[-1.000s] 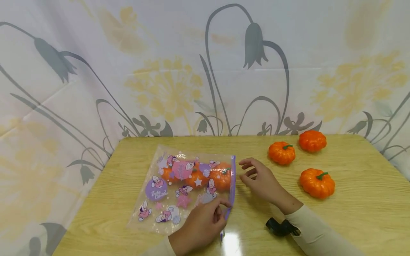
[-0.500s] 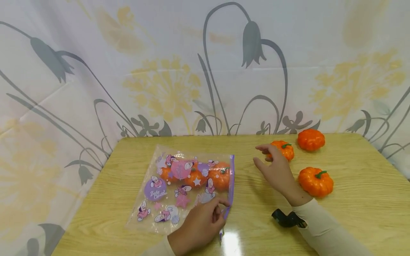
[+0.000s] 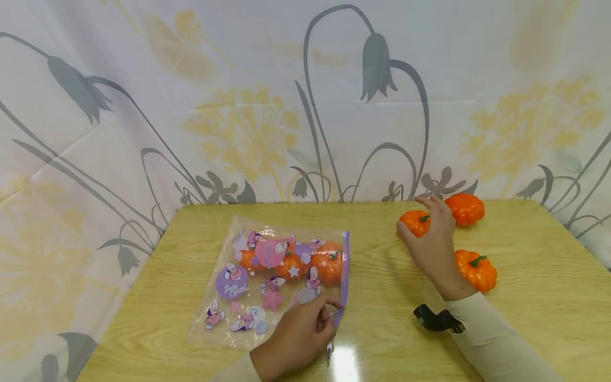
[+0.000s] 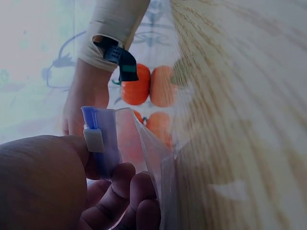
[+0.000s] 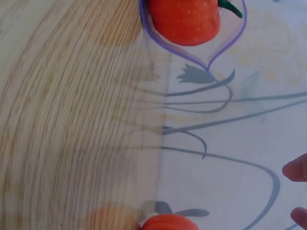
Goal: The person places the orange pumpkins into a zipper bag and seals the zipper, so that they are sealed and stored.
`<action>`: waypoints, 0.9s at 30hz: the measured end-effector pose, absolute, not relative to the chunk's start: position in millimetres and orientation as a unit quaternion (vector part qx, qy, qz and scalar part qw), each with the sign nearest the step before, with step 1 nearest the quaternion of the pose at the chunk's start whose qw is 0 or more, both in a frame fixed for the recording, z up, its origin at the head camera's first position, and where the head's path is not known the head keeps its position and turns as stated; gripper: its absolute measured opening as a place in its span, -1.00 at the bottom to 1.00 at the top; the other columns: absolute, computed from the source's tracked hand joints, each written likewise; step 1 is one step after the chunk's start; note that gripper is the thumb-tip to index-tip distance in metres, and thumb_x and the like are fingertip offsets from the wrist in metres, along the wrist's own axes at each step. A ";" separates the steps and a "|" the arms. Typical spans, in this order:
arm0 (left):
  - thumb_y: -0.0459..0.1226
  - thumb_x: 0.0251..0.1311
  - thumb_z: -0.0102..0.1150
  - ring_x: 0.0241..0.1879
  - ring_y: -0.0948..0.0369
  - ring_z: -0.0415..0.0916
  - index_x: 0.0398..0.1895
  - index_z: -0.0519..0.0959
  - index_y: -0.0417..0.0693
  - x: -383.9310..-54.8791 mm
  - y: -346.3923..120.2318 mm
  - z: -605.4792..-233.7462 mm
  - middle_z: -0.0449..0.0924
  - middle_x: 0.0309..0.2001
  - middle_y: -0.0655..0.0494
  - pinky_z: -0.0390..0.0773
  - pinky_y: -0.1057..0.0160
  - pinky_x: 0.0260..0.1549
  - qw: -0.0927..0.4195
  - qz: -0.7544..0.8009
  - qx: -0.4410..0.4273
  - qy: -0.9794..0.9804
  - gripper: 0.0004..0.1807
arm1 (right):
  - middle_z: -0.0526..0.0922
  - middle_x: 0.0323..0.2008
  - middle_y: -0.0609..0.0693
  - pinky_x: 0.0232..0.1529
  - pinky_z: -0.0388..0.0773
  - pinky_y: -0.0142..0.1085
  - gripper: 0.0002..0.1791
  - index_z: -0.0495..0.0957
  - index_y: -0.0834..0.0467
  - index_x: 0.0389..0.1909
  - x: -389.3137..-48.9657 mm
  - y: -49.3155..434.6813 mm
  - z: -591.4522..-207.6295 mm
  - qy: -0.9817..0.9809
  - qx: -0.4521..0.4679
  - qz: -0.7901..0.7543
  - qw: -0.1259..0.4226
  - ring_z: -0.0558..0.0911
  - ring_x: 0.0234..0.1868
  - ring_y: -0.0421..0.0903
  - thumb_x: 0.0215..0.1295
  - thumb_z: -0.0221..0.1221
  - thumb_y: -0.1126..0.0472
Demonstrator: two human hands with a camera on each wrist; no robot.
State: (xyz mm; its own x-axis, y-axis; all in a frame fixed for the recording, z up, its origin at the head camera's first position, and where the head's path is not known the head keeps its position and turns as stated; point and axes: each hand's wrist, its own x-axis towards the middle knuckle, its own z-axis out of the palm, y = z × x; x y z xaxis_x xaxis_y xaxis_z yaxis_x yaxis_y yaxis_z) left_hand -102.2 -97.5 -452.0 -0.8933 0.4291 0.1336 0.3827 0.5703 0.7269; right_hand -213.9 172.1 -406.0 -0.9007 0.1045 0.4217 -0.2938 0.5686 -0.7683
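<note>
Left hand (image 3: 303, 331): pinching the clear printed bag (image 3: 272, 300) at the near end of its purple zip edge (image 3: 346, 265). Left wrist view has the thumb against the white slider (image 4: 93, 140), other fingers curled beneath the strip.

Right hand (image 3: 431, 252): wide, thumb and fingers apart, nothing held. In the head view it's over the small pumpkin (image 3: 413, 224), thumb on the near left side, fingers on the far side, covering part of it. Right wrist view: two fingertips (image 5: 298, 170) at the frame edge, clear of the pumpkin at the bottom.

Bag lies flat-ish on the left half of the bench (image 3: 157, 313), zip edge facing right. Three orange pumpkins show through the film, in a row: right one (image 3: 326, 263) just inside the mouth, middle one (image 3: 291, 266), left one (image 3: 253, 261). Mouth gapes in the right wrist view.

Other loose pumpkins, both right side: back pumpkin (image 3: 465, 209) near the far bench edge, front pumpkin (image 3: 477, 271) beside the right wrist, partly hidden.

Black device (image 3: 436, 320) at the right sleeve (image 3: 496, 334). Flower-print cloth (image 3: 258, 69) behind.
</note>
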 end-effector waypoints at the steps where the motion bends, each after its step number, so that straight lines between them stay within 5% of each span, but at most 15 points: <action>1: -0.36 0.16 0.17 -0.58 0.56 0.25 -0.01 0.56 0.14 -102.3 -97.4 -451.9 0.39 -0.52 0.44 0.34 0.52 -0.57 0.029 0.403 0.229 0.886 -0.66 | -0.03 0.51 0.31 0.34 0.01 0.44 -0.32 0.28 0.23 0.39 -214.5 173.6 -405.8 -0.861 0.053 0.460 0.210 -0.06 0.52 0.32 0.29 0.28 0.20; 13: -0.36 0.16 0.18 -0.59 0.56 0.23 0.00 0.57 0.12 -101.5 -97.4 -449.8 0.38 -0.53 0.45 0.32 0.52 -0.57 0.038 0.405 0.224 0.886 -0.66 | -0.11 0.54 0.34 0.31 0.00 0.49 -0.12 0.06 0.13 0.54 -225.1 192.5 -415.9 -0.879 0.033 0.456 0.136 -0.12 0.52 0.40 0.30 0.30 0.08; 27: -0.34 0.20 0.17 -0.59 0.56 0.25 0.03 0.57 0.11 -103.1 -97.8 -449.6 0.39 -0.52 0.44 0.35 0.51 -0.56 0.041 0.403 0.229 0.885 -0.67 | -0.12 0.53 0.44 0.42 -0.05 0.38 -0.04 -0.18 0.25 0.58 -234.6 204.3 -426.8 -0.898 0.043 0.432 0.072 -0.05 0.51 0.45 0.36 0.22 0.20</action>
